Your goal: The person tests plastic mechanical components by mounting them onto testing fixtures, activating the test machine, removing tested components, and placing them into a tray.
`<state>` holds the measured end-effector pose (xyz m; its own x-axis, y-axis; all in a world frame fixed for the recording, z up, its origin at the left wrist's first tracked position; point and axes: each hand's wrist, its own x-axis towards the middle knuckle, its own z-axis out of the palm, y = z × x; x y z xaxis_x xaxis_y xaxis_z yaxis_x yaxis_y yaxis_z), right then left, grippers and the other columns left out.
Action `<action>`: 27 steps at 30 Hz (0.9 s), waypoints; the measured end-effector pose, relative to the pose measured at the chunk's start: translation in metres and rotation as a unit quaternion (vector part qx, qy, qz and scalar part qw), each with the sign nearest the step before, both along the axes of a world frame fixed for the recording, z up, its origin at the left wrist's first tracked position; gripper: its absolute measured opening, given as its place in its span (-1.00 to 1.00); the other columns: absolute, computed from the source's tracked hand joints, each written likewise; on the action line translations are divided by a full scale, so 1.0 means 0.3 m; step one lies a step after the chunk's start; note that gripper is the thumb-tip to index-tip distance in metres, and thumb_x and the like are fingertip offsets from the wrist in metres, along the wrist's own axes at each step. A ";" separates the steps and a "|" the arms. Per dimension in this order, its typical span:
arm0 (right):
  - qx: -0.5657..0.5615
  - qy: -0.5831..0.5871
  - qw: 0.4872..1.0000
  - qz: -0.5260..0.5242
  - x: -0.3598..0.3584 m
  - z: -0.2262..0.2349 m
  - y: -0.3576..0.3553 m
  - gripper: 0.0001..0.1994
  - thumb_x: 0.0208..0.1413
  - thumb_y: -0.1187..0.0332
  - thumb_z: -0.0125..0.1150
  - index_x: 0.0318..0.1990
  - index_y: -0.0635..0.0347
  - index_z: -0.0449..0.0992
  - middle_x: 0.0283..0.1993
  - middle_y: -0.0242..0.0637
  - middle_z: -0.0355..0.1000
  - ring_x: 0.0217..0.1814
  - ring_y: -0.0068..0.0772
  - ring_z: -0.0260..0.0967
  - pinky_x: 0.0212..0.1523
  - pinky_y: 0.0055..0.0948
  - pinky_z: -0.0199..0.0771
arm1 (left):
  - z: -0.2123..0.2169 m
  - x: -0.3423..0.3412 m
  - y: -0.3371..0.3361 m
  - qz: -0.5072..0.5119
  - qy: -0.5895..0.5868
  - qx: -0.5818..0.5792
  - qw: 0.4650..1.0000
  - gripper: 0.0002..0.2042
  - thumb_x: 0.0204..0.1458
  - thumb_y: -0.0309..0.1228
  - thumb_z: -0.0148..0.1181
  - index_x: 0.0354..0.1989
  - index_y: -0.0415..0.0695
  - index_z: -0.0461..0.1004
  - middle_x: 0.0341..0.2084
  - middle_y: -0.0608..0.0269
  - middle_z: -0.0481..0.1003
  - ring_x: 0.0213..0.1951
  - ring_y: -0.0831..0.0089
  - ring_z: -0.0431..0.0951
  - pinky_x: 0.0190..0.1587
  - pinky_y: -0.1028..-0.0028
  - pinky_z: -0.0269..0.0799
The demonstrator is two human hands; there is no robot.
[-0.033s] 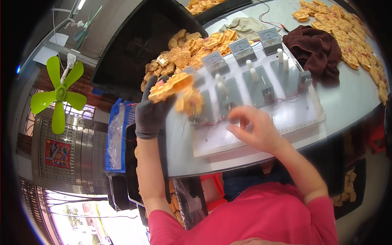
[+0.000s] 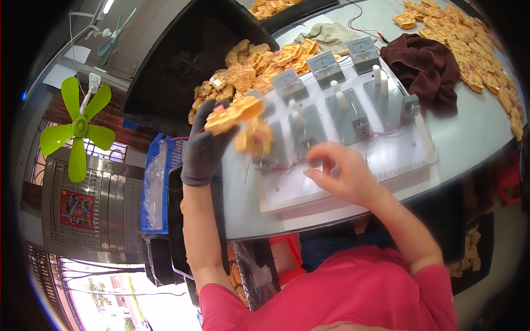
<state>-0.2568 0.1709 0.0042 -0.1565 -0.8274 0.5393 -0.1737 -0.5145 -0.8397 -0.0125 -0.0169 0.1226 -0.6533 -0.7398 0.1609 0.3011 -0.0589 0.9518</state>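
My left hand [image 2: 203, 149], in a dark glove, is closed around a yellow-orange plastic housing [image 2: 234, 115] with a pinkish bit on it. Just below hangs a second, blurred yellow housing [image 2: 254, 138], by the leftmost station of a white test board [image 2: 292, 193]. Whether my left hand also holds that one, I cannot tell. My bare right hand [image 2: 345, 174] is above the board's front part, with thumb and forefinger curled together near a small metal block and red wires. What lies between those fingertips is too small to make out.
Grey meters [image 2: 324, 67] and white-knobbed levers [image 2: 340, 100] stand on the board. Behind is a black bin [image 2: 165, 77] beside piled housings [image 2: 237, 74]. A brown cloth [image 2: 422, 69] lies at right, near more housings [image 2: 469, 52]. A blue crate [image 2: 154, 187] stands left.
The housing in my left hand has shifted slightly right and up. My right hand has hardly moved.
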 end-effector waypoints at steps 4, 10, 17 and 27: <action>0.014 0.002 1.000 0.005 -0.001 0.003 0.002 -0.74 0.13 0.32 0.38 -0.09 0.20 0.53 -0.22 -0.29 0.49 -0.42 -0.47 0.40 -0.32 -0.47 0.48 | 0.015 -0.130 0.039 0.048 -0.295 -0.307 0.904 -0.37 -0.04 -0.58 0.22 0.31 -0.18 0.31 0.12 0.20 0.40 0.21 0.37 0.42 0.26 0.40 0.33; 0.014 -0.008 1.000 0.001 0.001 0.005 0.002 -0.73 0.12 0.31 0.39 -0.09 0.19 0.52 -0.24 -0.29 0.48 -0.43 -0.47 0.39 -0.32 -0.46 0.48 | -0.005 -0.283 0.116 -0.010 -0.349 -0.544 0.763 -0.37 -0.13 -0.61 0.30 0.23 -0.11 0.39 0.09 0.14 0.45 0.19 0.24 0.46 0.32 0.29 0.31; 0.007 0.004 1.000 -0.002 0.003 0.000 -0.002 -0.72 0.11 0.31 0.39 -0.08 0.19 0.52 -0.24 -0.29 0.47 -0.42 -0.46 0.39 -0.32 -0.45 0.47 | 0.028 -0.303 0.172 -0.048 -0.410 -0.575 0.707 -0.26 -0.15 -0.59 0.38 0.34 -0.03 0.35 0.09 0.08 0.49 0.16 0.12 0.49 0.24 0.27 0.38; -0.071 0.048 0.988 -0.129 0.040 -0.003 -0.008 -0.70 0.06 0.38 0.40 -0.05 0.18 0.52 -0.16 -0.25 0.45 -0.26 -0.31 0.44 -0.22 -0.38 0.48 | 0.000 -0.303 0.179 -0.052 -0.425 -0.585 0.689 -0.17 -0.09 -0.51 0.44 0.44 -0.04 0.23 0.28 0.03 0.40 0.18 0.15 0.48 0.28 0.30 0.35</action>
<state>-0.2447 0.1685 0.0033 -0.2952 -0.6812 0.6699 -0.3901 -0.5541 -0.7353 -0.1033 0.0368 0.1226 -0.9189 -0.3707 0.1346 -0.3417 0.9188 0.1976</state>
